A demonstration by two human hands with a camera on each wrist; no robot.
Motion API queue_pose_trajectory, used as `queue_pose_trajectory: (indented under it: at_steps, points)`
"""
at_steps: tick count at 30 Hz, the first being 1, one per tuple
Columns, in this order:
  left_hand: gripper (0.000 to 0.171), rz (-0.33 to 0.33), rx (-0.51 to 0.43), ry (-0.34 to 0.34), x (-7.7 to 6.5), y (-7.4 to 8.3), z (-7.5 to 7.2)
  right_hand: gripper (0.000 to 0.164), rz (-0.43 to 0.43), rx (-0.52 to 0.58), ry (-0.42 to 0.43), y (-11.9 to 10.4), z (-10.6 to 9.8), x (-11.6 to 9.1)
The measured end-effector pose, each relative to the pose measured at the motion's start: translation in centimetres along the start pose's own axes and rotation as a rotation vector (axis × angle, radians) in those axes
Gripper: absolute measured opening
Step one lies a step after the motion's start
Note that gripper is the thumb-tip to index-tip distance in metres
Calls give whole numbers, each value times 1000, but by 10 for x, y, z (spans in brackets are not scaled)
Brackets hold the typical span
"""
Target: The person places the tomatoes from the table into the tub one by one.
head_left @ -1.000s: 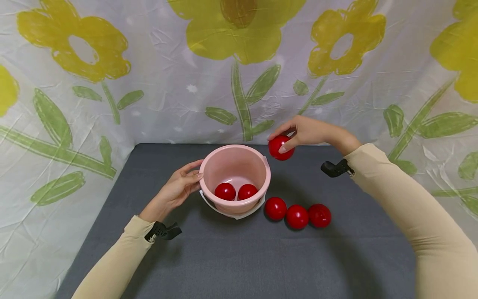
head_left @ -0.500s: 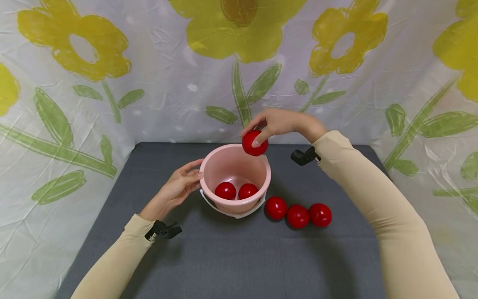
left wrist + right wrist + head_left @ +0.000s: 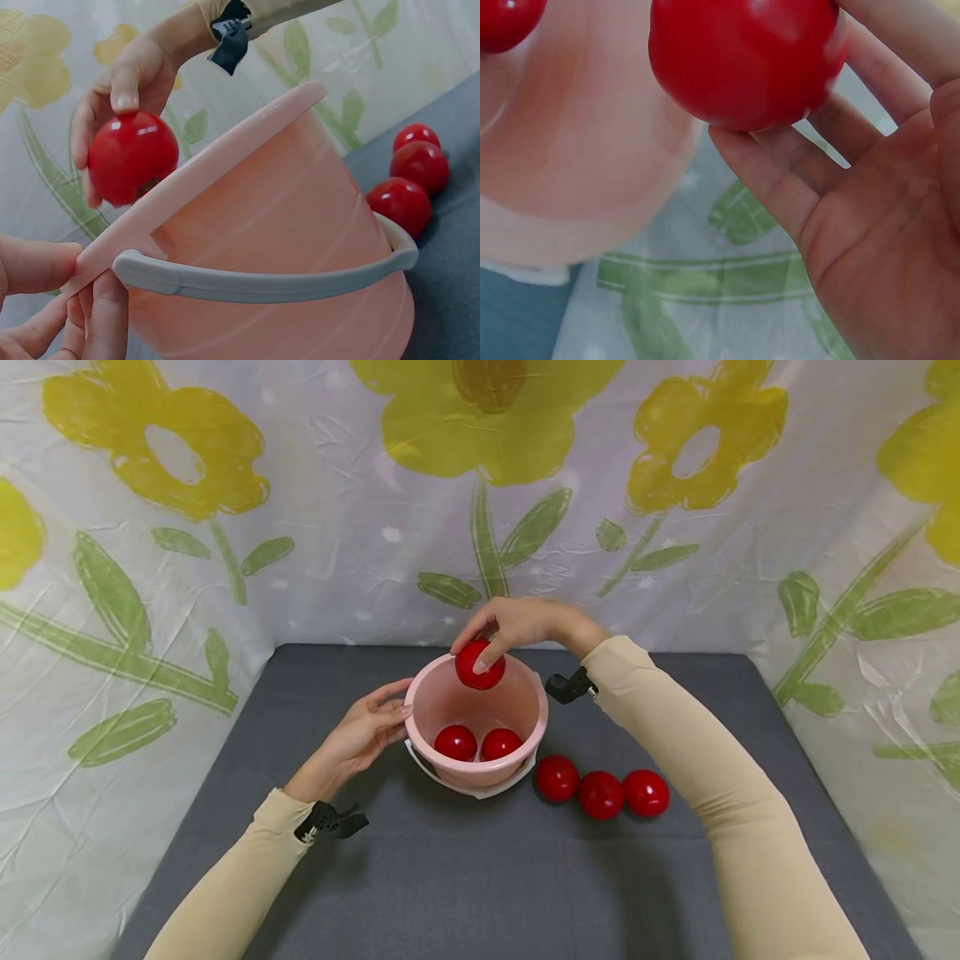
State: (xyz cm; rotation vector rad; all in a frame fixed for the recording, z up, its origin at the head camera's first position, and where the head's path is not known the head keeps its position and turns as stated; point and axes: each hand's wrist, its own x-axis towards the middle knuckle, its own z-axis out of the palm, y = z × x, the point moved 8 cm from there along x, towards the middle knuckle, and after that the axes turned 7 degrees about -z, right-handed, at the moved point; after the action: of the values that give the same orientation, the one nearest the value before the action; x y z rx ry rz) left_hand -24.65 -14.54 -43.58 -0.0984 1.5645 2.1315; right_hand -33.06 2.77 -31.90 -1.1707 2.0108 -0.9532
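A pink bucket [image 3: 480, 768] with a pale handle [image 3: 262, 286] stands on the table. My left hand [image 3: 363, 731] pinches its rim at the left, thumb on one side and fingers on the other in the left wrist view. Over the mouth of the bucket, my right hand [image 3: 510, 625] grips a red tomato [image 3: 480, 665] between thumb and fingers. Its round underside shows in the right wrist view, where the tomato [image 3: 742, 60] fills the top. Inside the bucket lie two more tomatoes, a left one [image 3: 455, 742] and a right one [image 3: 501, 744].
Three tomatoes sit in a row on the dark grey table [image 3: 480, 877], right of the bucket: one near it [image 3: 557, 778], a middle tomato [image 3: 601, 795] and an outer tomato [image 3: 647, 793]. A flower-printed cloth [image 3: 337, 568] hangs behind the table and along its sides.
My right hand has carried the tomato leftward from beyond the bucket's right side to over its mouth, and lowered slightly in the last half second. The left hand has stayed on the rim.
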Motion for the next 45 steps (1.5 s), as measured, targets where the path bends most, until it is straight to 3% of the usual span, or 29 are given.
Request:
queue_pose_trajectory:
  at_steps: [16,27,38,45]
  points:
    - [64,17,-5,-6,0,0,-2,44,-11,-10,-47,17,26,17]
    - [64,14,-5,-6,0,-1,-1,42,43,-101,-66,25,37,21]
    - [65,14,-26,-16,-1,-1,-1,37,-21,-87,-28,14,25,14]
    - [65,24,-24,-18,0,-1,-1,36,-8,-77,17,17,15,2]
